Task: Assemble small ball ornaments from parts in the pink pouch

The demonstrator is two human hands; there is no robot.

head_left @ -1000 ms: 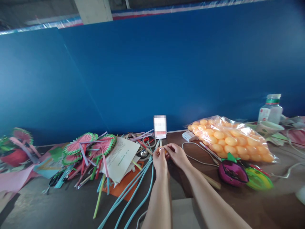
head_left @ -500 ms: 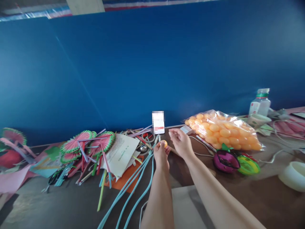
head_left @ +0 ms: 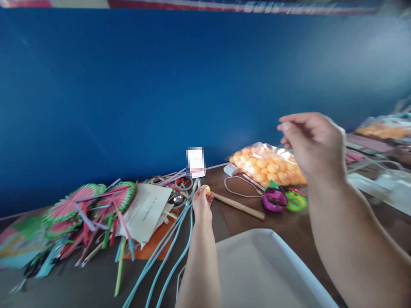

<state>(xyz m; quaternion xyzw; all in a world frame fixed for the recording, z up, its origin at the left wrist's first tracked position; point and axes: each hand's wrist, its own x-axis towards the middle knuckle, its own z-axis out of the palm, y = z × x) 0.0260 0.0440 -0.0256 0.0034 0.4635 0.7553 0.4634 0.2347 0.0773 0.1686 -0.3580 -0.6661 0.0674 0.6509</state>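
Observation:
My left hand (head_left: 202,201) is closed around an orange ball (head_left: 207,188), low over the table beside the light blue cords. Part of the ball is covered by the fingers. On the right, my right hand (head_left: 313,141) is raised in front of the blue partition, above and partly in front of a clear bag of orange balls (head_left: 272,166). Its thumb and fingertips come together in a pinch. Whatever may lie between them cannot be made out. Close to the left hand lies a wooden stick (head_left: 239,205).
A pale box or tray (head_left: 257,252) stands in front. Purple (head_left: 275,201) and green-yellow (head_left: 296,200) round items sit near the bag. Pink-green paper fans (head_left: 75,205), white papers (head_left: 149,214) and blue cords (head_left: 167,244) crowd the left. A phone-like screen (head_left: 196,162) leans at the back.
My right hand has moved up and right, away from the left hand. The left hand keeps its hold on the ball. The view has shifted to the right.

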